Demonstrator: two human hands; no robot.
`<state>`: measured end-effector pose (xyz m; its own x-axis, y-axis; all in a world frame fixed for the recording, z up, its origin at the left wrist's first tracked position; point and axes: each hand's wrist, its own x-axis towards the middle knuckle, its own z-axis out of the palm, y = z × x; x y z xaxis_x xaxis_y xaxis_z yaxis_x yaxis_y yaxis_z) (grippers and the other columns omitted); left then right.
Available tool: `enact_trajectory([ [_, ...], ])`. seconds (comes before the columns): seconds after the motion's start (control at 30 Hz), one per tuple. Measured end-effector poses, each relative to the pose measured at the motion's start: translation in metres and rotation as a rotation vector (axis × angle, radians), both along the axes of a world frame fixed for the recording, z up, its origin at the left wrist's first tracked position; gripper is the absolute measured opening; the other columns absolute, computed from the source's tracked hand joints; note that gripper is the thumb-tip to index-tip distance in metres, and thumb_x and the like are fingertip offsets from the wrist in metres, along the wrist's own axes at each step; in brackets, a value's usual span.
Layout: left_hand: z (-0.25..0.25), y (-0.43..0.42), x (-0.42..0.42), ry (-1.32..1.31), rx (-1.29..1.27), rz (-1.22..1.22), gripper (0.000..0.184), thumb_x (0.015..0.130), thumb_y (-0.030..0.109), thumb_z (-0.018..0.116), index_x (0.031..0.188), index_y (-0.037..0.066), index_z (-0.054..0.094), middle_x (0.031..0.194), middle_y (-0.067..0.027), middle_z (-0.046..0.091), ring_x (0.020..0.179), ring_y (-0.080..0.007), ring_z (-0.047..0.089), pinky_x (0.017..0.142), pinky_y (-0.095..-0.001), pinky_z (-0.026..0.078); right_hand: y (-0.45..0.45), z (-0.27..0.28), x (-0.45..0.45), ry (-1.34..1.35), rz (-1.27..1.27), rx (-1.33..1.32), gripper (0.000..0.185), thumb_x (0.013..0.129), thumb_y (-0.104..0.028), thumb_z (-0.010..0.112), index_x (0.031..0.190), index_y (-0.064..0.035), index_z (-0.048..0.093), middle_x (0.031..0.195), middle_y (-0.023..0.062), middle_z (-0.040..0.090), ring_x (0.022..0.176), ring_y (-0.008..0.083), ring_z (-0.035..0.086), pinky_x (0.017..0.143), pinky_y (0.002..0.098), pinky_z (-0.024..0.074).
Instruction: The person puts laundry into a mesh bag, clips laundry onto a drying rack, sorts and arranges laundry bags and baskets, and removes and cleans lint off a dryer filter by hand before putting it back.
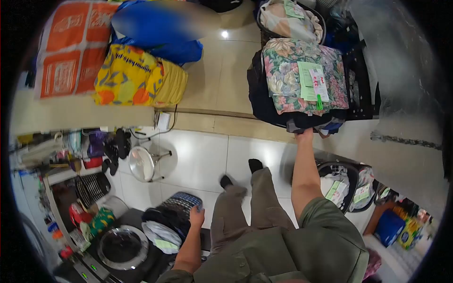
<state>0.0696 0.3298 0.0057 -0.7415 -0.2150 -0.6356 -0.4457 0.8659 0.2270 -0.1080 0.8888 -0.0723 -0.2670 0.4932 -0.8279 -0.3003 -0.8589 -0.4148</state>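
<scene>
1. Handling laundry, apparently at the stage of taking hold: reaching with the right hand [304, 134] to the near edge of a dark pile [257, 94], under a floral bundle [285, 75] just beyond that grip.
2. Unable to tell whether clamped; partly hidden by the pile.
3. Touching, seemingly, a patterned-cloth load [181, 203] with the left hand [197, 217]; closure unclear.
4. Probably calling for firm support from below.
5. Room over floor tiles [198, 160] between both grips; from the right one, floor ledge [226, 123] leftward, stool [141, 163] farther, laundry basket [355, 177] bodyward.

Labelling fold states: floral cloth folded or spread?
Folded. The floral cloth sits as a compact, thick block on the dark clothes, with a green slip on top.
</scene>
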Motion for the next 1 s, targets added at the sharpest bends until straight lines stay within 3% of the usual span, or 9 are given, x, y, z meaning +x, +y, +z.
enact_trajectory([
  [0.1, 0.044, 0.014, -0.088, -0.199, 0.056, 0.257, 0.048, 0.073, 0.029, 0.059, 0.108, -0.001, 0.05, 0.093, -0.0213, 0.058, 0.092, -0.0294, 0.055, 0.079, -0.0353, 0.043, -0.01, -0.01, 0.002, -0.217, -0.111, 0.071, 0.02, 0.081, -0.022, 0.053, 0.096, -0.0095, 0.054, 0.096, 0.0056, 0.059, 0.083, 0.0216, 0.059, 0.068, 0.0398, 0.0499],
  [0.27, -0.059, 0.046, -0.248, 0.03, 0.298, -0.333, 0.044, 0.081, 0.038, 0.046, 0.105, 0.001, 0.053, 0.104, -0.0199, 0.056, 0.101, -0.033, 0.051, 0.084, -0.0371, 0.039, -0.065, 0.001, 0.017, -0.132, -0.176, 0.109, 0.017, 0.08, -0.014, 0.054, 0.094, -0.0053, 0.051, 0.086, 0.0078, 0.056, 0.074, 0.0232, 0.056, 0.058, 0.0407, 0.0488],
  [0.33, -0.053, 0.112, -0.325, -0.1, 0.482, -0.238, 0.049, 0.084, 0.043, 0.04, 0.116, 0.006, 0.046, 0.1, -0.008, 0.053, 0.085, -0.0223, 0.049, 0.075, -0.0323, 0.04, -0.119, 0.003, 0.031, -0.109, -0.198, 0.091, 0.016, 0.078, -0.011, 0.054, 0.093, -0.005, 0.051, 0.083, 0.0064, 0.055, 0.07, 0.021, 0.055, 0.056, 0.038, 0.0478],
  [0.4, -0.067, 0.181, -0.4, -0.244, 0.682, -0.23, 0.069, 0.077, 0.058, 0.042, 0.127, 0.012, 0.033, 0.126, -0.0108, 0.039, 0.113, -0.0254, 0.038, 0.088, -0.0445, 0.033, -0.149, 0.023, 0.027, -0.142, -0.281, 0.052, 0.017, 0.077, -0.008, 0.053, 0.094, -0.0045, 0.051, 0.081, 0.0054, 0.055, 0.068, 0.019, 0.054, 0.055, 0.035, 0.0473],
  [0.47, -0.012, 0.265, -0.414, -0.362, 0.808, -0.106, 0.076, 0.077, 0.062, 0.04, 0.132, 0.013, 0.025, 0.13, -0.0117, 0.036, 0.119, -0.0279, 0.034, 0.095, -0.0485, 0.026, -0.182, 0.032, 0.042, -0.21, -0.381, 0.04, 0.019, 0.076, -0.009, 0.053, 0.094, -0.0027, 0.05, 0.078, 0.0052, 0.055, 0.066, 0.0171, 0.054, 0.054, 0.0325, 0.0466],
  [0.77, -0.062, 0.254, -0.303, -0.931, 1.009, 0.095, 0.043, 0.084, 0.04, 0.041, 0.113, 0.009, 0.046, 0.109, -0.0064, 0.052, 0.101, -0.0233, 0.049, 0.087, -0.0387, 0.041, -0.295, 0.017, 0.215, -0.644, -0.519, -0.132, 0.029, 0.074, -0.016, 0.059, 0.094, 0.0039, 0.056, 0.079, 0.0105, 0.059, 0.063, 0.0178, 0.055, 0.055, 0.0289, 0.0434],
  [0.9, -0.055, 0.235, -0.205, -1.111, 0.949, -0.1, 0.04, 0.083, 0.031, 0.048, 0.115, 0.008, 0.043, 0.109, -0.0076, 0.05, 0.098, -0.0234, 0.05, 0.082, -0.0393, 0.044, -0.351, -0.062, 0.315, -0.693, -0.589, -0.028, 0.027, 0.082, -0.016, 0.041, 0.094, -0.0002, 0.059, 0.084, 0.0131, 0.061, 0.072, 0.0224, 0.058, 0.062, 0.0336, 0.0449],
  [0.97, -0.095, 0.219, -0.198, -1.24, 0.971, 0.162, 0.04, 0.083, 0.033, 0.046, 0.114, 0.008, 0.045, 0.111, -0.0075, 0.05, 0.099, -0.0243, 0.05, 0.084, -0.0387, 0.043, -0.349, -0.049, 0.327, -0.411, -0.901, 0.003, 0.031, 0.083, -0.014, 0.035, 0.096, 0.0022, 0.058, 0.087, 0.0144, 0.062, 0.077, 0.0265, 0.059, 0.066, 0.0356, 0.0449],
  [1.0, -0.103, 0.211, -0.193, -1.279, 0.955, 0.254, 0.04, 0.083, 0.033, 0.046, 0.113, 0.008, 0.045, 0.111, -0.0075, 0.05, 0.099, -0.0246, 0.05, 0.085, -0.0386, 0.042, -0.369, -0.093, 0.347, -0.65, -0.723, -0.01, 0.031, 0.081, -0.013, 0.036, 0.097, 0.0022, 0.057, 0.088, 0.0156, 0.062, 0.079, 0.0284, 0.059, 0.068, 0.0363, 0.0446],
])
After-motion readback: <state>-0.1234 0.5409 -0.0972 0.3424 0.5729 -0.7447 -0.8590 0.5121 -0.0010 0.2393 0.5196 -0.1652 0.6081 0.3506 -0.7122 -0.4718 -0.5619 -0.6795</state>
